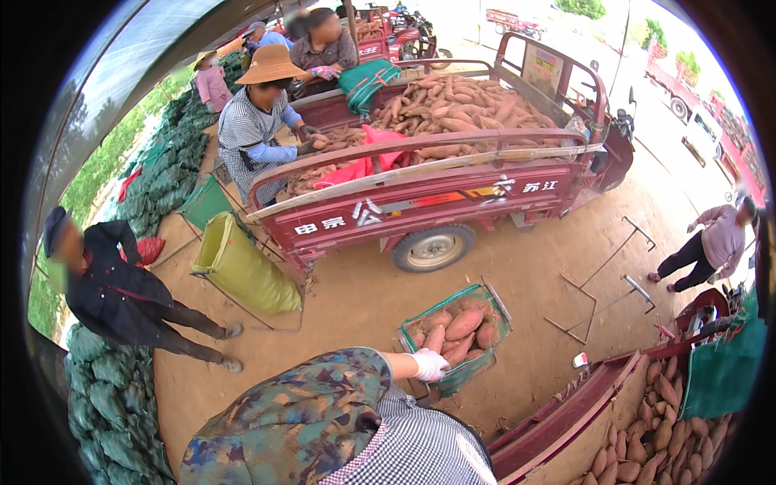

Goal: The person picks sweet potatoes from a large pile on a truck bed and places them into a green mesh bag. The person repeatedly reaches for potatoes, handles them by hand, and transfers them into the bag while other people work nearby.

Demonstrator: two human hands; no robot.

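Note:
My left hand [430, 364], in a white glove, rests at the near left rim of an open green mesh bag [459, 383]. Its fingers lie against the rim and the sweet potatoes [465, 323] heaped inside. Whether they grip anything is not clear from this angle. A metal frame [497, 302] holds the bag's mouth wide. Below the wrist spread my camouflage sleeve [291, 406] and a checked apron [418, 445]. My right hand is out of view.
A red cargo tricycle [394, 212] loaded with sweet potatoes stands ahead; a person in a straw hat [260, 121] handles some there. Another load [642, 448] lies at lower right. Beyond are a yellow-green bag [248, 267], metal stands [597, 297], filled sacks [115, 412] and a standing person [133, 291].

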